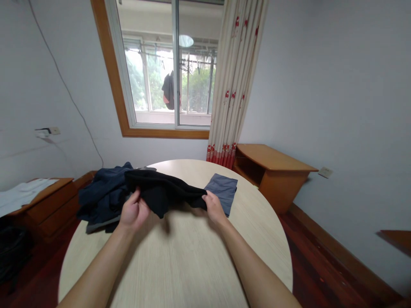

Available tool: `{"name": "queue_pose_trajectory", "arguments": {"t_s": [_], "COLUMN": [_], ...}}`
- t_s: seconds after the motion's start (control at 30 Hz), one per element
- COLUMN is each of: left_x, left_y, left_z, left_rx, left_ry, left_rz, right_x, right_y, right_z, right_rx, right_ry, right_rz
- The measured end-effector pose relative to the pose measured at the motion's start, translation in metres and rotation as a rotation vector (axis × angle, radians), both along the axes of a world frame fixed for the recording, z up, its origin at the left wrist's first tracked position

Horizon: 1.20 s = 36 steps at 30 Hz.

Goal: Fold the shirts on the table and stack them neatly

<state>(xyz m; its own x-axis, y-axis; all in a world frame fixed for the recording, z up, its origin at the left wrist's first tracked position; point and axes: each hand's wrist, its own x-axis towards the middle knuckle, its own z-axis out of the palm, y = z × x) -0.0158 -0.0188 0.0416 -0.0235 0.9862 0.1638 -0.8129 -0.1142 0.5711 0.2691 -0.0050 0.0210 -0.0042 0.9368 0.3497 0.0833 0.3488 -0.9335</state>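
A black garment hangs a little above the round light-wood table, stretched between both hands. My left hand pinches its left edge, fingers closed on the cloth. My right hand grips its right edge, fingers closed too. Behind my right hand lies a folded grey-blue garment flat on the table. A heap of dark navy clothes sits on the table's left side, just beyond my left hand.
A wooden corner cabinet stands at the right under the floral curtain. A low wooden dresser with white cloth on it is at the left. The window is straight ahead. The floor is dark red wood.
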Motion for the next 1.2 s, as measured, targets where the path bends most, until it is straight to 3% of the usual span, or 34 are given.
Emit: {"name": "queue_pose_trajectory", "arguments": {"t_s": [0.13, 0.23, 0.33, 0.43, 0.53, 0.63, 0.73, 0.83, 1.03, 1.2], "left_x": [-0.008, 0.001, 0.015, 0.026, 0.033, 0.037, 0.037, 0.037, 0.041, 0.038], "left_y": [-0.010, -0.011, -0.007, -0.005, -0.010, -0.013, -0.012, -0.008, -0.004, -0.004], "left_z": [0.012, 0.011, 0.000, -0.018, -0.029, -0.033, -0.034, -0.035, -0.039, -0.040], "left_rx": [0.054, 0.077, 0.059, 0.205, 0.378, 0.382, 0.365, 0.371, 0.376, 0.365], "left_ry": [0.079, 0.253, 0.636, 1.206, 1.704, 1.956, 1.991, 1.941, 1.869, 1.856], "left_rz": [0.107, 0.191, 0.252, 0.252, 0.051, -0.114, -0.132, -0.100, -0.034, -0.031], "right_x": [0.005, 0.018, 0.027, 0.031, 0.036, 0.046, 0.057, 0.064, 0.071, 0.095], "right_y": [-0.003, 0.004, 0.014, 0.020, 0.022, 0.024, 0.027, 0.031, 0.043, 0.058], "right_z": [0.017, 0.016, 0.002, -0.014, -0.023, -0.025, -0.027, -0.033, -0.047, -0.044], "right_rx": [-0.161, -0.235, -0.265, -0.130, -0.060, -0.161, -0.236, -0.193, -0.162, -0.200], "right_ry": [0.653, 0.741, 0.451, -0.104, -0.579, -0.792, -0.844, -0.816, -0.832, -0.949], "right_rz": [0.128, 0.134, 0.029, -0.115, -0.192, -0.218, -0.155, -0.097, -0.219, -0.302]}}
